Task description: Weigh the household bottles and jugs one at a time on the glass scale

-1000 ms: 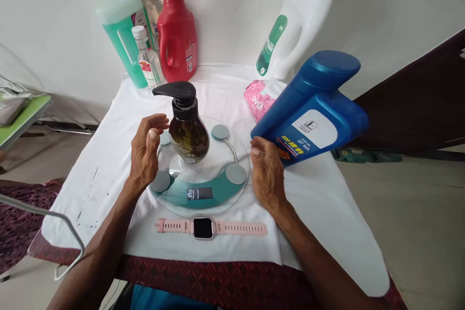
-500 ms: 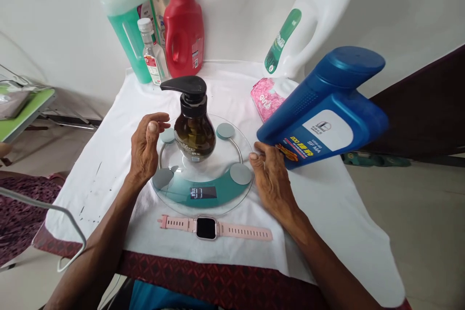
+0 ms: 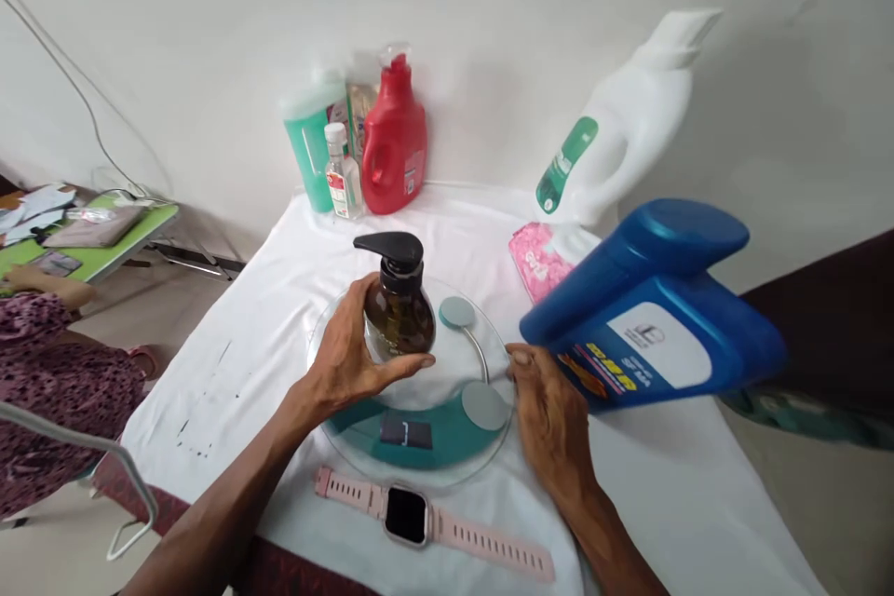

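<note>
A dark amber pump bottle [image 3: 405,321] with a black pump head stands on a round glass scale [image 3: 447,458]. My left hand [image 3: 356,354] is closed around the bottle's left side, its thumb across the front low down and its fingers partly hidden behind. The scale's small display is lit, but I cannot read it. My right hand [image 3: 551,410] rests at the scale's right rim, holding nothing that I can see, fingers loosely bent. Just beyond it stands a big blue oil bottle [image 3: 649,317]. A pink smartwatch [image 3: 406,514] lies stretched out in front of the scale.
Behind stand a red detergent jug [image 3: 397,149], a small clear bottle [image 3: 343,182], a green-filled container [image 3: 311,158] and a white jug [image 3: 621,130]. A pink packet [image 3: 537,261] lies nearby on the white cloth [image 3: 258,317]. Another person [image 3: 42,372] sits left beside a green table [image 3: 118,251].
My left hand has moved from beside the pump bottle onto it and closed round it. My right hand stays by the scale's rim. The view has tilted up and shifted left.
</note>
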The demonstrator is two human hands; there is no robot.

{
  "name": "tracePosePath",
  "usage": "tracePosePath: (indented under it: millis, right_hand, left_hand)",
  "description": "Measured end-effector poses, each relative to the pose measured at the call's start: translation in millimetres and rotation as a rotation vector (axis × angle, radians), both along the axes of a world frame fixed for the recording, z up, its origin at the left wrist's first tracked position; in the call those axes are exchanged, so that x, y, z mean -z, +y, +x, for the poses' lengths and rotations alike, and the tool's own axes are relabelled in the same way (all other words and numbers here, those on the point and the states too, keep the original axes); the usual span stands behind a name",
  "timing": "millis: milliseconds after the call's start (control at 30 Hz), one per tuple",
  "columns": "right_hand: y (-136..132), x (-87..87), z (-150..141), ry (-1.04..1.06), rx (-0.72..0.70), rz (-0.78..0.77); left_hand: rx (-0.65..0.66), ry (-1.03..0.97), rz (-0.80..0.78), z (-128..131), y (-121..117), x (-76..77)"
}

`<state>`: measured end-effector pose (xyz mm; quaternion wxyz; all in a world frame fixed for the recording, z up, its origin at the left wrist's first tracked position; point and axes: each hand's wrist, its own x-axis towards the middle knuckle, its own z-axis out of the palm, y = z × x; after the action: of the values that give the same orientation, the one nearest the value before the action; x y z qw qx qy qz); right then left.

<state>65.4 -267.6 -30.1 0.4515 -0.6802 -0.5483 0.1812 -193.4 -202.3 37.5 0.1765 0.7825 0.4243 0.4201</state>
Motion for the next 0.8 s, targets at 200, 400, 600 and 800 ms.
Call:
tracePosePath:
  millis: [200, 400, 600, 800]
  right_hand:
    - [2.1, -0.9, 3.0, 0.069, -0.001, -0.004]
    - [1.7, -1.6, 1.4, 0.082, -0.010, 0.017]
    - [3.0, 1.9, 1.3, 0.086, -0.021, 0.052]
    - [4.2, 0.9, 4.0, 0.113, -0.013, 0.031]
  left_hand:
    - [-0.110, -0.050, -0.099, 10.0, -2.4, -13.7]
    - [-0.308, -0.250, 0.006, 3.1, 56.2, -40.8]
    - [-0.565, -0.161, -0.047, -15.0, 152.7, -42.7]
    - [-0.694, -0.111, -0.101, -34.2, 213.6, -18.9]
